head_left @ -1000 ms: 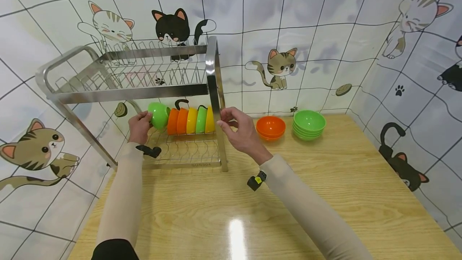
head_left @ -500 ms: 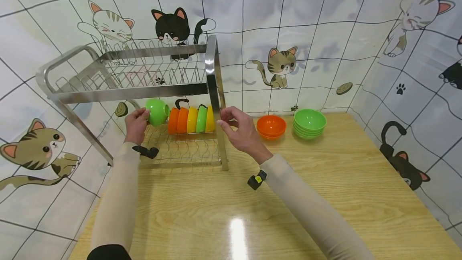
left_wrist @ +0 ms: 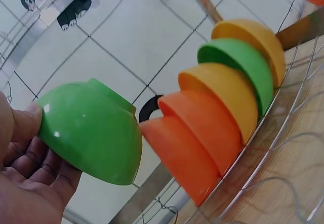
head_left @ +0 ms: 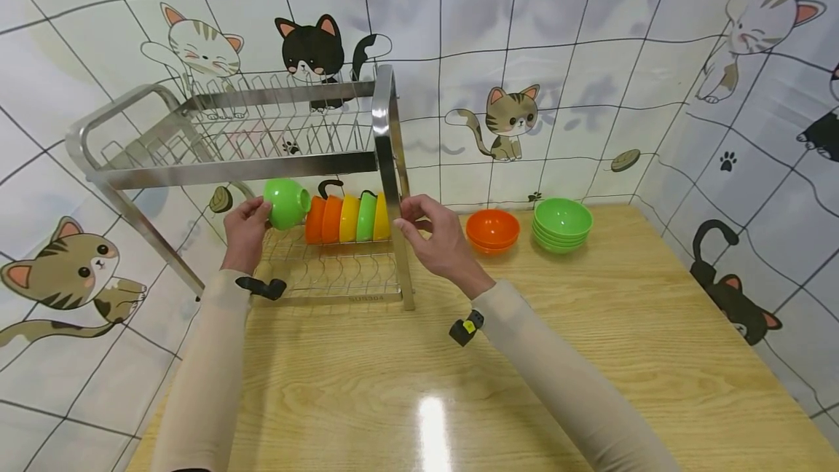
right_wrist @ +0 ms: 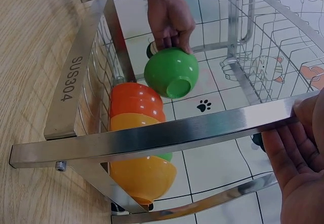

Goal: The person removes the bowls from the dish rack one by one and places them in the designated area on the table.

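Left hand [head_left: 245,228] curled around green bowl [head_left: 286,203], at 9 o'clock of racked bowls [head_left: 347,218]. Right hand [head_left: 438,239] gripping rack post [head_left: 391,188].

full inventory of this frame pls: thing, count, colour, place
Dish rack: 1, steel, two tiers, table's left rear.
Racked bowls: 5, orange, orange, yellow, green, yellow; on edge in lower tier.
Green bowl: 1, held at the row's left end.
Orange bowls: stack, count unclear, table right of rack.
Green bowl stack: several, right of the orange.
Table: 1, light wood.
Left hand: grips green bowl.
Right hand: at rack's front post.
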`<state>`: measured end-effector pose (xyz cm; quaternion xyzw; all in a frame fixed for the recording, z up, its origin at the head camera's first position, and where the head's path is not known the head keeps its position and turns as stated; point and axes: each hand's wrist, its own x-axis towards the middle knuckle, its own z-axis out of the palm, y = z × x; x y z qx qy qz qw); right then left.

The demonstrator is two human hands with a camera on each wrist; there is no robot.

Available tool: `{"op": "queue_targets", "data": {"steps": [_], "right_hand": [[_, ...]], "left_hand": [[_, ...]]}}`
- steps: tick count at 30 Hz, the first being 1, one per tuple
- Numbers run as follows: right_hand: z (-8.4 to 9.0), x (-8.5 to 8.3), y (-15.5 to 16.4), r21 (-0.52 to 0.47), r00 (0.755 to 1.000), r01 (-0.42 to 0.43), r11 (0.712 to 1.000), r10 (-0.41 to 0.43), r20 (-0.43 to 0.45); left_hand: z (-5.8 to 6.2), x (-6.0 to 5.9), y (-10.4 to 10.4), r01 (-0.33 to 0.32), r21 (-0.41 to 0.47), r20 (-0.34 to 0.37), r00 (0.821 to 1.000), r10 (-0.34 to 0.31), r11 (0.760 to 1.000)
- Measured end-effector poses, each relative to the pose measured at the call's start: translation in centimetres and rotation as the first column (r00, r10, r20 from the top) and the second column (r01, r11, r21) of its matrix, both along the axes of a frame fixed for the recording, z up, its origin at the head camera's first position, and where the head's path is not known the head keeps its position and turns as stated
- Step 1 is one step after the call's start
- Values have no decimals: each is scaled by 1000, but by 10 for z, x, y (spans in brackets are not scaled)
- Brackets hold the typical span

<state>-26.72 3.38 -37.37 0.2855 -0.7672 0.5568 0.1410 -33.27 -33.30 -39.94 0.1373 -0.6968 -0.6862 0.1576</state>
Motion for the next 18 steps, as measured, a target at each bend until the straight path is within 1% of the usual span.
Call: {"op": "queue_targets", "data": {"steps": [8, 12, 18], "right_hand": [[0, -1, 0, -4, 1000, 5, 1000, -5, -5], [-1, -1, -1, -1, 1000, 13, 1000, -13, -10], [-1, 0, -1, 4, 1000, 24, 1000, -24, -2]], "left_hand": [[-4, 21, 9, 66, 52, -79, 995, -61, 996], [-5, 31, 17, 91, 49, -96, 992, -86, 995], [-4, 51, 31, 125, -62, -123, 984, -132, 990]]}}
